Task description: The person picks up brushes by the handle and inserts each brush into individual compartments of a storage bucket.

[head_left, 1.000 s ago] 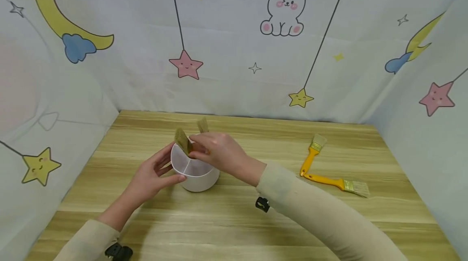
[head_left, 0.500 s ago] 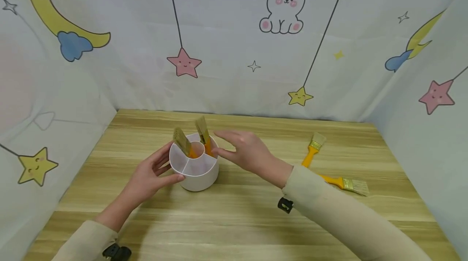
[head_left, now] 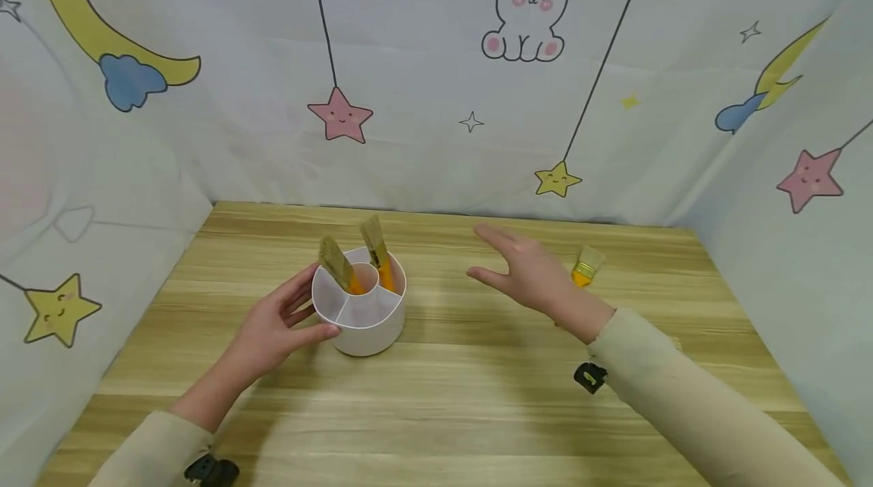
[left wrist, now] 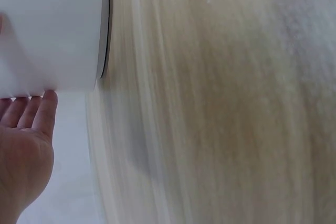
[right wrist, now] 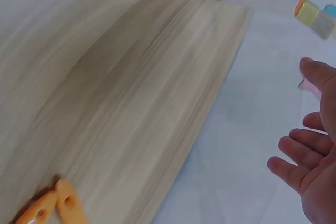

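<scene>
Plainly, the left grip (head_left: pixel 273 329) is curled about the near left side of the white divided holder (head_left: pixel 368 337), thumb at the front rim and fingers along the outer wall, which looks like a steadying hold. The right grip (head_left: pixel 528 271) hangs spread and bare over the bench (head_left: pixel 423 434), holding nothing, well apart from the holder and near the loose brushes.

The holder stands upright, closer to the left edge of the bench than to the right one, with its back left corner beyond. One brush (head_left: pixel 334 256) leans leftward out of the round centre compartment, bristles up; a second brush (head_left: pixel 374 241) stands steeper in the outer compartment at the rear right.

Toward the back right corner lies a third brush (head_left: pixel 587 260), its handle mostly behind the right wrist. The fourth brush is almost wholly covered by the right sleeve (head_left: pixel 689 388) from above, but the right wrist view shows two orange handle ends (right wrist: pixel 72 205) lying together on the bench.

I judge the work to be midway through filling the holder, between one brush and another. The next move seems to call for lowering the right grip to pinch a loose handle, with the left keeping the holder steady
</scene>
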